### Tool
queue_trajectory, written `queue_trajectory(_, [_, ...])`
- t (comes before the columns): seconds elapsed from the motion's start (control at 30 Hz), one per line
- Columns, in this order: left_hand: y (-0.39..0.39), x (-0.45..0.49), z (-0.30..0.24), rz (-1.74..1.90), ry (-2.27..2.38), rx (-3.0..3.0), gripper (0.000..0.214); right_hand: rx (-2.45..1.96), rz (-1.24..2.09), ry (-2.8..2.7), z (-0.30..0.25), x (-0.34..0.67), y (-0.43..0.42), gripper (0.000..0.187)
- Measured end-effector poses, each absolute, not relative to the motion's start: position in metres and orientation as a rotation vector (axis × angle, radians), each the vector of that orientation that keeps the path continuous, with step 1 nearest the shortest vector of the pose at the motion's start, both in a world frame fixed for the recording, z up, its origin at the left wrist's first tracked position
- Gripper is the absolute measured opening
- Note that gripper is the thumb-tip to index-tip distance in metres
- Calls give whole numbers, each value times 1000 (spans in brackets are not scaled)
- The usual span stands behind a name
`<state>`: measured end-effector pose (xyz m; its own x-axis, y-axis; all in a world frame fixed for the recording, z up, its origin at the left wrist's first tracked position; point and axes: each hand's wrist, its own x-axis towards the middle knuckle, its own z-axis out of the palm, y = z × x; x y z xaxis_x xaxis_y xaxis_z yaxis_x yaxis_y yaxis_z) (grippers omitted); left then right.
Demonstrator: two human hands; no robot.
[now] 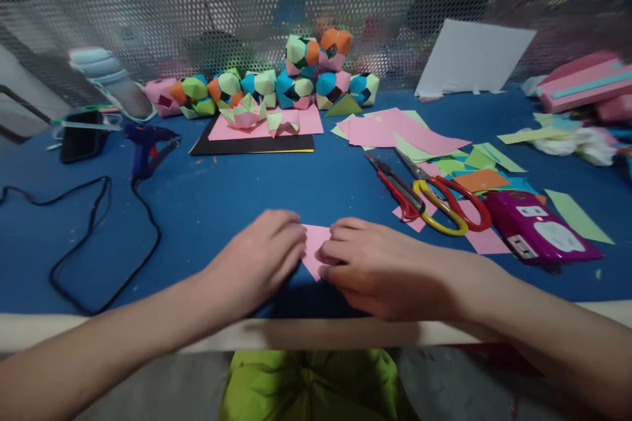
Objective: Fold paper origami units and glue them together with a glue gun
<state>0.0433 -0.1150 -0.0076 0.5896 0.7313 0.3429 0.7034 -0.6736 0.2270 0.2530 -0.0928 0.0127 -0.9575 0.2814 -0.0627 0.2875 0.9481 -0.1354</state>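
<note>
A small pink paper piece point(314, 245) lies flat on the blue table point(207, 204) near its front edge. My left hand point(259, 260) presses down on its left side with fingers bent. From the right, the fingertips of my right hand point(378, 270) pinch and press the paper's other edge. Most of the paper is hidden under both hands.
Two pairs of scissors point(434, 200), red and yellow handled, lie right of my hands beside a purple power strip point(540, 231). Loose coloured paper sheets point(395, 130) spread behind them. Folded paper balls point(296, 82) line the back mesh. A blue glue gun point(148, 145) and black cable point(99, 237) lie left.
</note>
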Motion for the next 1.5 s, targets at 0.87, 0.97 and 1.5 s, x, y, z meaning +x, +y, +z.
queue_trajectory(0.87, [-118,57,-14,-97,1466,3008,49,827,-436,3081,8,251,-97,24])
queue_trajectory(0.97, [-116,58,-11,-134,1484,2948,49,955,-526,3084,1,246,-94,29])
queue_trajectory(1.5, [-121,60,-9,-143,1587,3003,49,996,229,2806,6,252,-115,19])
